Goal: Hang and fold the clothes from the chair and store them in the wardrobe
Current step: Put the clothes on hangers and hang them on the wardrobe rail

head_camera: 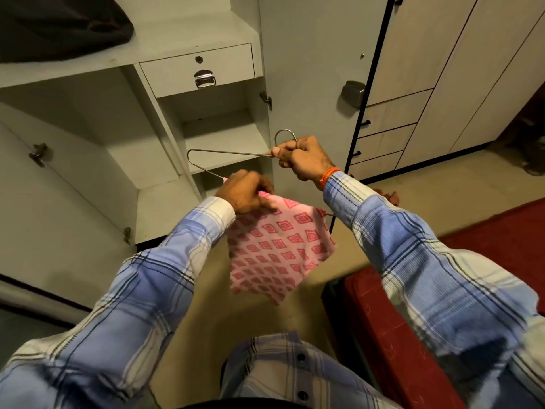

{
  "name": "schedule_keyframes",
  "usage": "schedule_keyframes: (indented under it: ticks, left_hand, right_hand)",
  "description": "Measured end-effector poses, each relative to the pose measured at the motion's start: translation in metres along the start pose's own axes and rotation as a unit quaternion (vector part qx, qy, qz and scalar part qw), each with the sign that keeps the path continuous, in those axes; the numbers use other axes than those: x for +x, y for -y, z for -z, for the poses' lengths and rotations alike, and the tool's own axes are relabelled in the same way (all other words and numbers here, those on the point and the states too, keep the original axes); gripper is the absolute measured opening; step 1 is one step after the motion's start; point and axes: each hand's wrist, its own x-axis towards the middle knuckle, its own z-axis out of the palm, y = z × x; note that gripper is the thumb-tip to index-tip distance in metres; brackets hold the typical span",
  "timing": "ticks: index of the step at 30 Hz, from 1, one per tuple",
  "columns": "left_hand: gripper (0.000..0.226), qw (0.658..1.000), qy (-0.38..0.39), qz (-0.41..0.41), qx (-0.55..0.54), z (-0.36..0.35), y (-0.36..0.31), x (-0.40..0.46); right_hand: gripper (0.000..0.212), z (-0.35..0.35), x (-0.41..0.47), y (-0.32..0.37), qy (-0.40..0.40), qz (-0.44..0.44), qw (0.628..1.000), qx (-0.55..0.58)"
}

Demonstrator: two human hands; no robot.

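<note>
In the head view, a metal wire hanger (224,156) is gripped just below its hook by the right hand (300,159), fingers curled tight around the wire. A pink cloth with red diamond print (280,246) is draped from the hanger's lower bar, and its upper edge is pinched by the left hand (244,191). Both are held in front of the open wardrobe (165,119), whose shelves and a closed drawer (197,69) are seen beyond. A dark garment (62,25) is lying on the far-left upper shelf.
</note>
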Motion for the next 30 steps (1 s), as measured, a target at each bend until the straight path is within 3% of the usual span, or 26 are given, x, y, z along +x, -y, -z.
schedule_keyframes:
  ticks: [3,9,13,16,19,22,27,30]
  left_hand:
    - [0.028,0.999,-0.034,0.019,0.025,0.012,0.020,-0.004]
    - [0.022,0.999,-0.027,0.024,-0.025,0.017,0.028,-0.010]
    - [0.016,0.978,-0.180,0.063,-0.089,0.007,0.022,-0.007]
    - [0.019,0.960,-0.262,0.097,0.011,0.001,0.015,-0.006]
    - [0.021,0.957,-0.202,0.148,0.148,0.003,0.012,-0.002]
    - [0.016,0.973,-0.131,0.164,0.098,0.004,0.012,0.001]
    - [0.025,0.998,0.006,-0.007,-0.056,0.003,-0.004,-0.002]
    - [0.031,0.994,0.078,-0.065,-0.041,-0.009,-0.016,-0.003]
  right_hand:
    - [0.024,0.007,-0.002,0.003,0.006,0.002,1.000,0.005]
    - [0.020,0.006,-0.002,0.000,0.031,-0.011,0.999,-0.021]
    - [0.019,0.004,-0.003,-0.004,0.046,-0.027,0.999,-0.009]
    - [0.020,0.002,-0.004,-0.004,0.054,-0.031,0.997,0.035]
    - [0.023,0.002,-0.004,-0.005,0.056,-0.028,0.998,0.031]
    - [0.023,0.003,-0.004,-0.007,0.044,-0.033,0.998,0.020]
    - [0.023,0.002,-0.004,-0.010,0.049,-0.033,0.998,0.034]
    - [0.023,-0.001,-0.003,-0.008,0.056,-0.031,0.997,0.032]
